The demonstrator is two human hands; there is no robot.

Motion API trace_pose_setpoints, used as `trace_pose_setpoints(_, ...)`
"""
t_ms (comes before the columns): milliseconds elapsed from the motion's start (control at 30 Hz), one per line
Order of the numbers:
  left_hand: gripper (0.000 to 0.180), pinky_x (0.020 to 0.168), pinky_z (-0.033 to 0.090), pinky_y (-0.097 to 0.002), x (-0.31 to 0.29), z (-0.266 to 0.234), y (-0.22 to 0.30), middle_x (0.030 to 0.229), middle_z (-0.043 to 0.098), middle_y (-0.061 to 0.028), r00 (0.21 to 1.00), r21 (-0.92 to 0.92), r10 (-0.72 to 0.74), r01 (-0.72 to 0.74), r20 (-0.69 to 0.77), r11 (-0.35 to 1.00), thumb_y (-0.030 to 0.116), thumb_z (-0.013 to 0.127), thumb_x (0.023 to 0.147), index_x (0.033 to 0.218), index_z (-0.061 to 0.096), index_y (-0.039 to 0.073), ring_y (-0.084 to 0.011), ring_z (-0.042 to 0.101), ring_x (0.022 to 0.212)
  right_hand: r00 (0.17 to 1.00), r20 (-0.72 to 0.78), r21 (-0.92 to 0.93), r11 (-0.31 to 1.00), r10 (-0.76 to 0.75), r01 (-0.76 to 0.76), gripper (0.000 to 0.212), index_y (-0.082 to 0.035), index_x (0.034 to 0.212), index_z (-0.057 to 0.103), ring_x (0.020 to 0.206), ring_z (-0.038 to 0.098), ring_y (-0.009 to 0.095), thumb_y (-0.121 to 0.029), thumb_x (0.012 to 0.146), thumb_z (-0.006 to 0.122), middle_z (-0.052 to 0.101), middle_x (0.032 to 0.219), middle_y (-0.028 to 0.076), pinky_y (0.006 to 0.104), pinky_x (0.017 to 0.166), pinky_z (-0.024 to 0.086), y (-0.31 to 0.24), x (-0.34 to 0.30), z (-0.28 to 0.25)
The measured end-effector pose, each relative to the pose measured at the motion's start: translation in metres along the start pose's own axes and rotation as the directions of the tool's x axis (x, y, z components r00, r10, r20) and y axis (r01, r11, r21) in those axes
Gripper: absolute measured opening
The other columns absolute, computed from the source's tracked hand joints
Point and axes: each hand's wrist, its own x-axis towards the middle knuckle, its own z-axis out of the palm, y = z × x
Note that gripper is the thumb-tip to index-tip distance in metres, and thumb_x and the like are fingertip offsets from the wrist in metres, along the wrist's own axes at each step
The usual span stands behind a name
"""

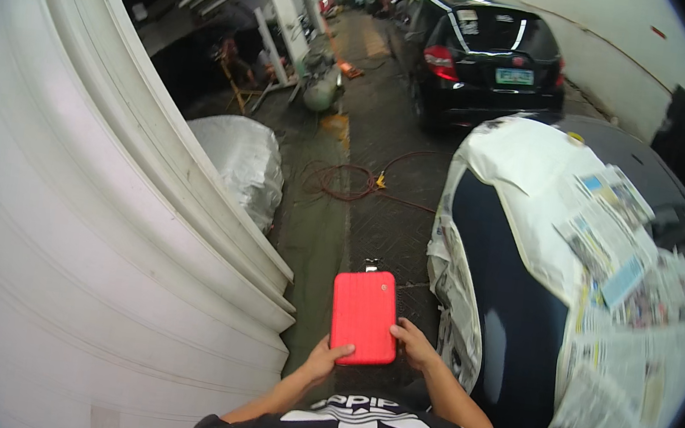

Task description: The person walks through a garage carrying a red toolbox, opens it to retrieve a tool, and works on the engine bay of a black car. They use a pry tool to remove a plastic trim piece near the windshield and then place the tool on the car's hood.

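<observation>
A bright red ribbed hard-shell case point(365, 313) with rounded corners is held in front of my body. My left hand point(331, 354) grips its lower left corner, the thumb lying on the face. On the lower right edge, my right hand point(414, 343) has its thumb on the rim and its fingers out of sight behind. A small metal piece point(371, 265) sticks up past the case's top edge; whether it belongs to the case I cannot tell.
White corrugated panels point(101, 227) rise at my left. Close on my right stands a dark car panel point(512, 295) masked with newspaper point(613, 239). A red hose point(346, 182) coils on the floor ahead. Beyond are a black car point(489, 61) and a silver-covered object point(242, 163).
</observation>
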Motion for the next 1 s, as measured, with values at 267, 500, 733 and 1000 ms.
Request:
trace_pose_setpoints(267,0.07,0.101,0.05,-0.037,0.23,-0.036,0.12,0.127,0.064,-0.0152,0.98,0.109,0.038,-0.017,-0.196,0.994,0.019,0.083,0.085,0.138,0.045,-0.005,-0.022,0.063,0.115,0.99,0.121,0.16,0.982,0.078,-0.097,0.061,-0.002,0.144,0.042,0.128,0.055,0.027,-0.02,0.093,0.072,0.057,0.137,0.014,0.0461,0.11,0.044,-0.149,0.291,-0.002)
trace_pose_setpoints(500,0.078,0.109,0.043,-0.0397,0.602,-0.084,0.208,0.134,0.061,-0.0204,0.997,0.459,0.071,-0.074,0.023,0.885,0.041,0.077,0.089,0.142,0.046,-0.007,-0.0257,0.058,0.125,0.958,-0.105,0.208,0.936,-0.267,0.284,0.061,-0.002,0.141,0.046,0.12,0.062,0.029,-0.022,0.09,0.071,0.059,0.135,0.013,0.0452,0.105,0.049,-0.289,0.562,-0.109)
trace_pose_setpoints(733,0.078,0.104,0.047,-0.0418,0.909,-0.041,0.42,0.134,0.062,-0.025,0.921,0.669,-0.18,-0.107,0.345,0.736,0.057,0.059,0.097,0.148,0.044,-0.002,-0.0327,0.061,0.124,0.823,-0.43,0.257,0.823,-0.372,0.506,0.067,-0.002,0.142,0.045,0.114,0.065,0.031,-0.034,0.089,0.071,0.064,0.129,0.014,0.0458,0.101,0.052,-0.487,0.702,-0.245)
trace_pose_setpoints(1000,0.071,0.102,0.048,-0.0418,1.263,-0.169,0.45,0.131,0.063,-0.0254,0.996,0.761,-0.034,0.085,-0.083,0.643,0.053,0.06,0.096,0.138,0.054,-0.005,-0.0344,0.061,0.122,0.733,-0.499,0.251,0.733,-0.462,0.632,0.063,-0.006,0.145,0.042,0.122,0.061,0.032,-0.029,0.092,0.066,0.059,0.136,0.015,0.0485,0.105,0.049,-0.658,0.96,-0.417)
